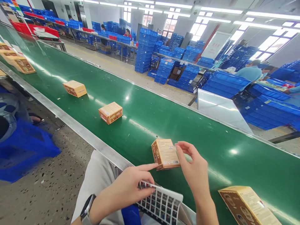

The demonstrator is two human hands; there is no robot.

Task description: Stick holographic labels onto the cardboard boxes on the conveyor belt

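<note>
A tan and brown printed carton (167, 153) lies on the green conveyor belt in front of me. My left hand (137, 184) grips a sheet of small stickers (161, 200) between thumb and curled fingers, below the carton. Its outstretched index finger touches the carton's lower left corner. At the carton's right edge is my right hand (193, 165), fingers curved and a gap between them and the thumb. The thumb tip is against or very close to the carton's side. Whether a tiny sticker sits at those fingertips does not show.
Another carton (248, 206) lies at lower right on the belt (140, 103). Two more, a carton (110, 113) and a farther carton (75, 88), lie up the belt to the left. A metal rail (93, 137) edges the near side. Blue crates (146, 50) stand across the aisle.
</note>
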